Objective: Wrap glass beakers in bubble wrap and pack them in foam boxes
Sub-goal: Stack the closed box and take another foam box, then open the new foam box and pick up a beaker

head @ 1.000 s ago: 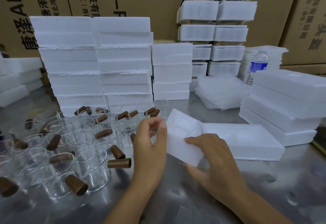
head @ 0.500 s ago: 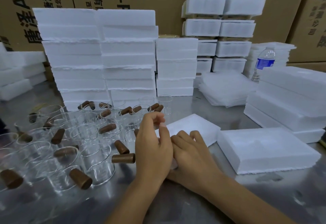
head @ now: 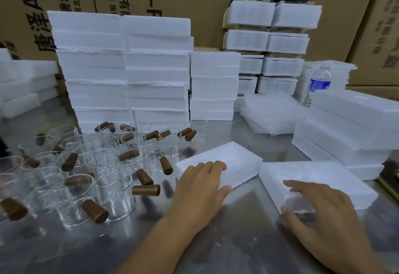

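Nearest, neither grip is closed: the left hand (head: 200, 187) is laid loose-fingered on the left box (head: 237, 159) and the right hand (head: 323, 215) is spread open on the right box (head: 319, 176), both boxes flat on the surface (head: 248, 241). The beakers (head: 112, 187) are crowded unwrapped just left of the left hand, before the foam stacks (head: 129, 68). Glass could be knocked together, or loose stoppers (head: 145, 190) sent rolling, by a careless reach across.

Bare counter (head: 248, 226) is lying open between my left hand (head: 200, 185) and my right hand (head: 319, 213), reaching back toward me. Glass beakers (head: 112, 189) are crowding the left side, tall foam stacks (head: 129, 75) are walling off the back, and a lower foam pile (head: 349, 131) is blocking the right.
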`<state>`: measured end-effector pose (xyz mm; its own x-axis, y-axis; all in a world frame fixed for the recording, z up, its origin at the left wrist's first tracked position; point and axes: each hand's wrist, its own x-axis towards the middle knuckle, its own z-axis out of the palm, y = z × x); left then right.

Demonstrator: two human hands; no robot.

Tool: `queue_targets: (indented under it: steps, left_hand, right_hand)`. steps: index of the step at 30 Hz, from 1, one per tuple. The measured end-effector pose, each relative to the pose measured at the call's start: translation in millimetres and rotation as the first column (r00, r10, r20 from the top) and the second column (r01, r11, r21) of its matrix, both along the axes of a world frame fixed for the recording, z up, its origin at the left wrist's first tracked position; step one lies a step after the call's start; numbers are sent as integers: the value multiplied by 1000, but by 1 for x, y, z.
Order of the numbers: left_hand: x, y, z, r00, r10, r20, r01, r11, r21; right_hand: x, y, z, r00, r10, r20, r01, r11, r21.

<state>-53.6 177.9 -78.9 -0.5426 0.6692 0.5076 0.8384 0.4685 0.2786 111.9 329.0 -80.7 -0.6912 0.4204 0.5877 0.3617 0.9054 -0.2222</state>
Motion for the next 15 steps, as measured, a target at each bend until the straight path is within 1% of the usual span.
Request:
queue_targets:
  steps: [2,9,12,15]
  left_hand:
    - [-2,-3,0,1000,17,3,-17,999,-32]
    - [-5,-15,5,997,41,-65,-49,990,-134]
    - [-3,-24,6,995,7,-103,-24,986,-163]
    - [-5,-34,8,993,-56,-107,35,981,-192]
  right_hand:
    - [-1,-3,1,1000,-1,-23,0,1000,-30]
    - [-4,-4,-1,997,-39,-72,32,994,-101]
    - [-7,-4,-3,998,-39,-42,34,995,-99]
    - [-7,-4,-4,999,-32,13,33,993,-112]
